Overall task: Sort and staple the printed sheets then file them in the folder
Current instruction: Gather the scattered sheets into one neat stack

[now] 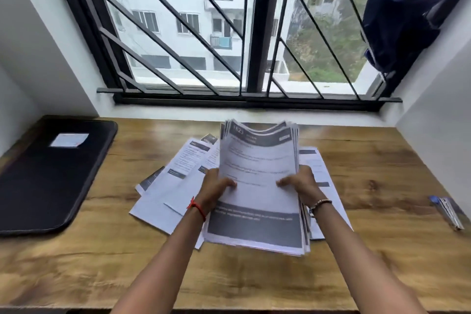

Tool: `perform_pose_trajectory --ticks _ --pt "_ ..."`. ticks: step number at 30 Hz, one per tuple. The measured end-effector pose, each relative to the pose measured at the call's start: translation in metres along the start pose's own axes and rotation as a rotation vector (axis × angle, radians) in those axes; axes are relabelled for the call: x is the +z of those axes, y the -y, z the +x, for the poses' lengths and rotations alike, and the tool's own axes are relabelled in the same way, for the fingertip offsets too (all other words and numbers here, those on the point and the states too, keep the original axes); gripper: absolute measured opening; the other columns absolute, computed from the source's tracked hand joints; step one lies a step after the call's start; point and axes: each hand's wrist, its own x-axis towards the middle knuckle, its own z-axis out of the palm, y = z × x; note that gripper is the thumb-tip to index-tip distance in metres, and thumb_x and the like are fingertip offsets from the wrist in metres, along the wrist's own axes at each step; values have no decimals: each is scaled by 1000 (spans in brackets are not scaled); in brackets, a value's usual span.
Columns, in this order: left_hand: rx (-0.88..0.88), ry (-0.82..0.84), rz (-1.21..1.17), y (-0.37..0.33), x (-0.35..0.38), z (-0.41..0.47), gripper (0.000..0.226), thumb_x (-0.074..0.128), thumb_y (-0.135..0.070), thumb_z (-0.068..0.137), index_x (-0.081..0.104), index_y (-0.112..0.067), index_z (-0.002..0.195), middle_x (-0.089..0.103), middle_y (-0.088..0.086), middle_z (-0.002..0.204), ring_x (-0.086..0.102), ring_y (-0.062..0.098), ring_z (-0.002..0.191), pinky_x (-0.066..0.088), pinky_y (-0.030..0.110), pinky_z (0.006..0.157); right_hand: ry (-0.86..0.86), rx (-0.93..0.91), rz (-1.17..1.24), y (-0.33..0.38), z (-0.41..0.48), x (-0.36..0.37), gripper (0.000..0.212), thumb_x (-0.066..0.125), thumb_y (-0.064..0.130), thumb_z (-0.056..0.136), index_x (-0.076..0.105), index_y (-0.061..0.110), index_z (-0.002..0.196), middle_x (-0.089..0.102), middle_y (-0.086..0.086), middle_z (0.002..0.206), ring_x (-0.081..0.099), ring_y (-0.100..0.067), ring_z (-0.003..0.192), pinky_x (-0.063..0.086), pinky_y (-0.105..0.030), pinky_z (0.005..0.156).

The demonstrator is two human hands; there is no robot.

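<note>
A thick stack of printed sheets (260,178) with dark header and footer bands is lifted above the middle of the wooden desk (369,160). My left hand (216,186) grips its left edge with the thumb on top. My right hand (298,182) grips the right edge the same way. More printed sheets (173,191) lie fanned out on the desk beneath and to the left of the stack. A black zipped folder (48,176) with a white label lies flat at the desk's left end. A blue and silver stapler (447,211) lies near the right edge.
A barred window (244,33) runs along the back of the desk, with white walls on both sides. Dark blue cloth (407,13) hangs at the upper right. Bare wood shows in front of the papers, toward the near edge.
</note>
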Motion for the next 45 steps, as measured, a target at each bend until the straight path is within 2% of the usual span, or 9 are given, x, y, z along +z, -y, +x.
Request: perform_pose_trajectory --ticks 7,14,17,20,24,29,33,41,45 --pt "-108 107 43 41 54 -12 50 53 -10 42 68 1 89 69 19 96 63 32 89 53 41 77 -97 126 -65 -65 6 -45 62 71 -3 29 63 -6 90 68 -23 94 66 -38 86 55 -55 77" --pt "-73 77 159 20 94 -6 54 46 -13 45 67 3 92 64 10 90 57 24 82 44 27 64 -103 140 -84 -38 19 -75 47 62 -29 56 62 -8 98 64 -17 85 59 -19 54 52 -26 53" --pt "-89 41 209 20 106 5 55 45 -17 47 67 0 94 67 16 102 60 35 96 52 33 77 -89 131 -103 -37 37 -85 43 63 -27 56 63 -5 93 64 -19 91 59 -26 74 53 -38 68" --pt "-104 40 270 25 112 12 57 43 -23 53 64 1 100 63 18 110 58 35 100 51 40 87 -78 135 -328 -60 66 -94 47 80 8 54 60 5 96 64 -13 103 59 -25 94 50 -37 81" --pt "-84 54 202 25 115 13 52 44 -19 56 54 -5 104 62 15 111 58 33 101 50 39 86 -42 194 -673 -157 154 -114 101 70 52 20 47 31 116 56 -8 118 53 -32 108 49 -45 85" --pt "-69 104 134 29 109 23 54 46 -17 59 41 -8 112 56 14 116 56 31 108 48 44 94 -62 152 -507 -76 78 -92 64 84 27 49 64 15 108 68 -7 108 60 -26 103 49 -33 84" --pt "-73 161 -30 13 85 27 61 50 -11 56 40 -3 116 58 10 104 59 21 91 54 27 76 -5 180 -160 -57 61 -79 41 79 -7 59 68 0 98 69 -11 102 64 -24 90 53 -31 77" --pt "-101 115 59 0 -4 46 50 51 -8 53 61 5 101 62 27 104 60 35 88 50 39 78 -17 116 -49 -36 48 -4 41 80 1 49 66 13 86 71 -11 97 68 -29 87 56 -46 82" --pt "-126 64 579 1 -27 58 47 50 -15 61 59 -4 106 56 23 119 52 38 111 44 39 92 -72 136 -265 -46 45 32 52 75 11 53 61 6 103 67 -14 111 64 -30 99 52 -38 88"
